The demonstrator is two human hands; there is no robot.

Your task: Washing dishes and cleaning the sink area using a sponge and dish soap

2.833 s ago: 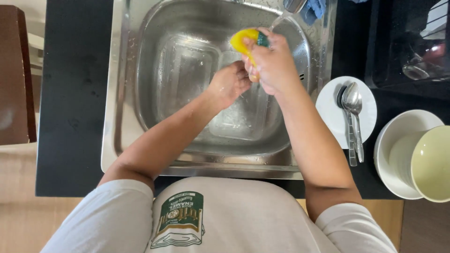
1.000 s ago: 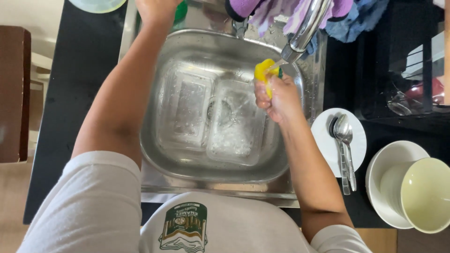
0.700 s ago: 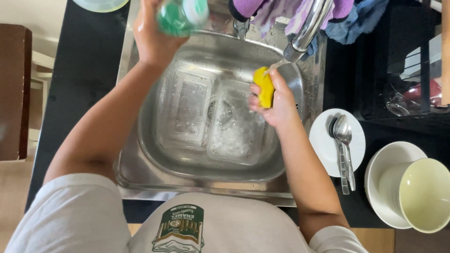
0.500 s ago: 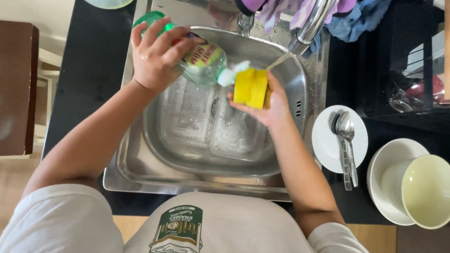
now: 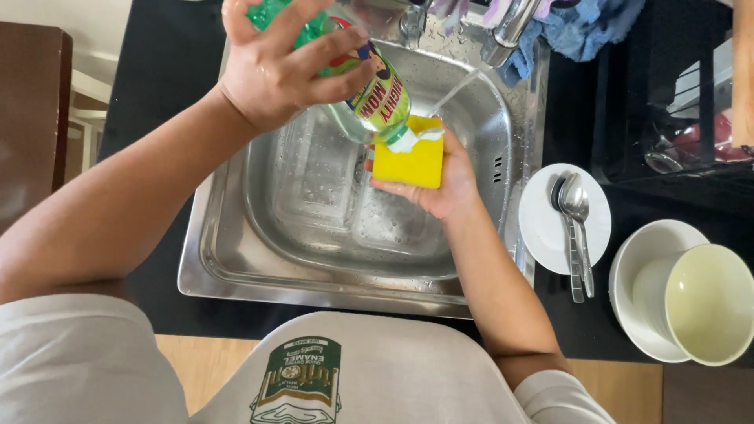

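Right now we have our left hand (image 5: 275, 71) wrapped around a clear bottle of green dish liquid (image 5: 357, 94), tipped nozzle-down so that its white cap touches the top edge of the yellow sponge (image 5: 408, 161). Our right hand (image 5: 444, 184) cups that sponge from below and behind, fingers closed on it, holding it flat-side toward us over the steel sink (image 5: 236, 267). Both hands are close together, meeting at the nozzle, and each is clamped on its own thing. A thin stream of water runs from the tap (image 5: 510, 27) just beyond the right hand and falls close to the sponge's far corner (whether it actually wets the sponge we cannot tell). Below the hands, clear plastic containers (image 5: 330, 196) lie in the basin. Well off to the right of the right hand sit a small white saucer (image 5: 542, 228) with two spoons (image 5: 577, 228), then a pale bowl (image 5: 711, 302) resting on a white plate (image 5: 636, 275). To do this well, we judge a gentle squeeze is enough, with the nozzle kept on the sponge's middle and the sponge kept level and clear of the stream, so the soap soaks in and does not wash straight off.
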